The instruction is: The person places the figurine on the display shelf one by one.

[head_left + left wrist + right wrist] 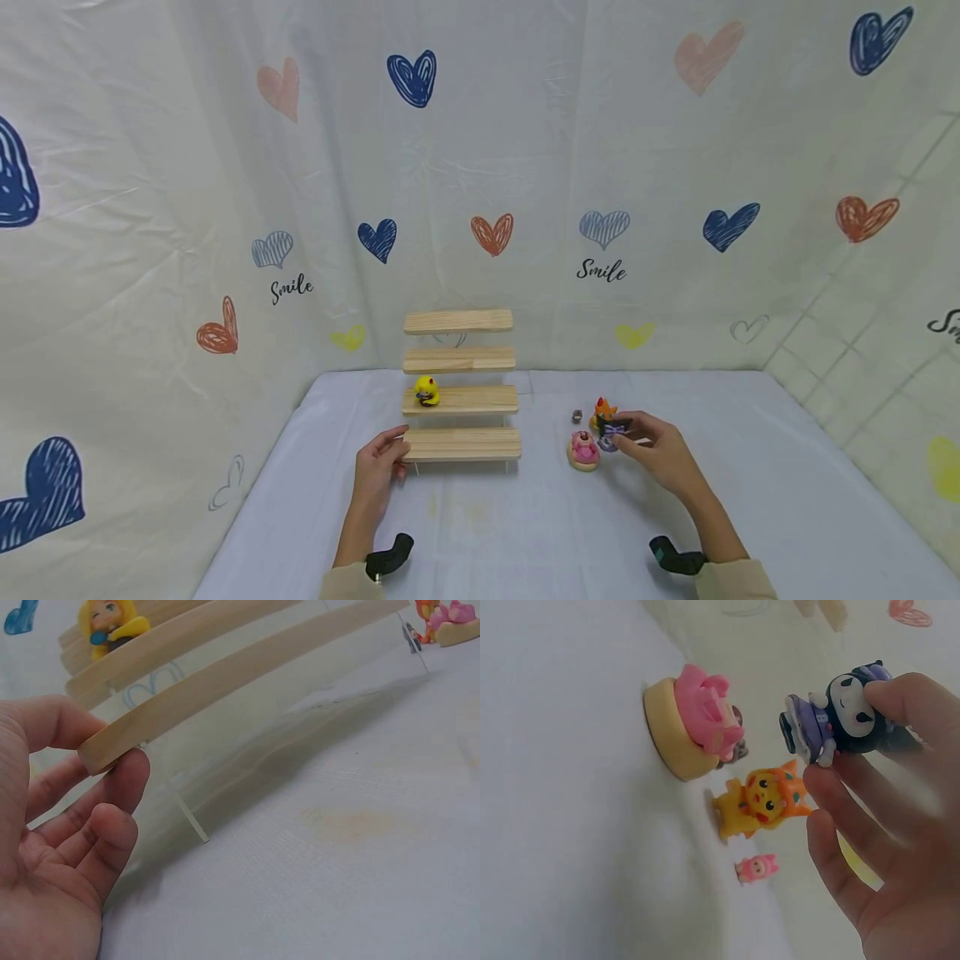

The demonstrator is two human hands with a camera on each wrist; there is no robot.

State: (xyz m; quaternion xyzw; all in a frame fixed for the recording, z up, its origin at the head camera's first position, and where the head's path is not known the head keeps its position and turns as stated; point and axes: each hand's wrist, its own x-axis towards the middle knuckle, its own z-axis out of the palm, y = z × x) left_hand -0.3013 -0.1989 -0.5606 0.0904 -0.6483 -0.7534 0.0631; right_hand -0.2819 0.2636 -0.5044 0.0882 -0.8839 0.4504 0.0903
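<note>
My left hand (372, 475) grips the left end of the lowest board of a four-tier wooden display shelf (461, 446), thumb and fingers pinching its edge in the left wrist view. A yellow-hooded figurine (427, 391) stands at the left on the second board from the bottom. On the right, my right hand (663, 454) pinches a black-and-purple figurine (851, 711) by its head, held above the table in the right wrist view. Close by stand a pink figurine on a tan base (583, 451) and an orange-and-yellow figurine (763, 798).
A tiny grey figurine (577, 416) stands behind the pink one. In the right wrist view, a small pink figurine (757, 868) is beyond the orange-and-yellow one. A white cloth (540, 533) covers the table, and a heart-printed curtain (540, 167) hangs behind.
</note>
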